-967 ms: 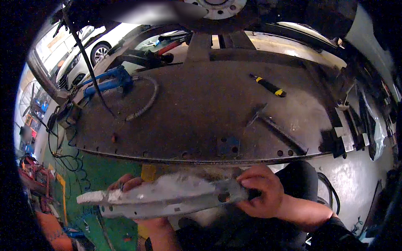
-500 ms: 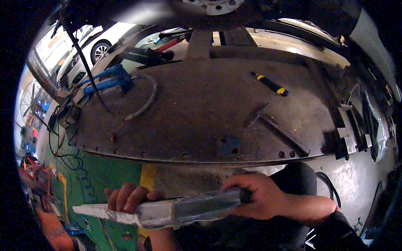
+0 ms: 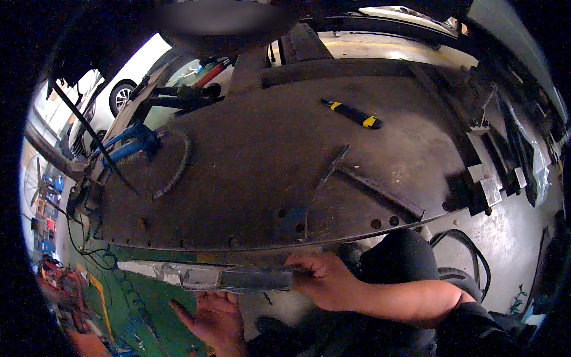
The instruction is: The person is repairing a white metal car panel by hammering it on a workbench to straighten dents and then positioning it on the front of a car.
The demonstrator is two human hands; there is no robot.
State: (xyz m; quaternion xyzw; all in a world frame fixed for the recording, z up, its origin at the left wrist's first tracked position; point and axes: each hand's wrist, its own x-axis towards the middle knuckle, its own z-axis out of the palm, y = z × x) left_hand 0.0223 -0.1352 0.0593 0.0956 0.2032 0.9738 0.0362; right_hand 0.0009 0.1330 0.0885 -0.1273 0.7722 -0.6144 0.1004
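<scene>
Gripping a long grey part (image 3: 205, 278) by its right end was the right hand (image 3: 321, 278), forearm slanting rightward; left hand (image 3: 219, 321) lay below, palm up, fingers open. Part: before the tabletop (image 3: 250, 149), near side.

Vehicle workshop: white car (image 3: 121, 95) parked beyond, hammer (image 3: 380, 192) and black-yellow knife (image 3: 355, 115) on dark metal platform (image 3: 256, 154).

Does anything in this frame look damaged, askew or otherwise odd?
Yes, possibly: the long grey part in the right hand. Its left stretch looks pale and rough, unlike the smoother, darker right stretch. Whether that is damage or covering, I cannot tell.
</scene>
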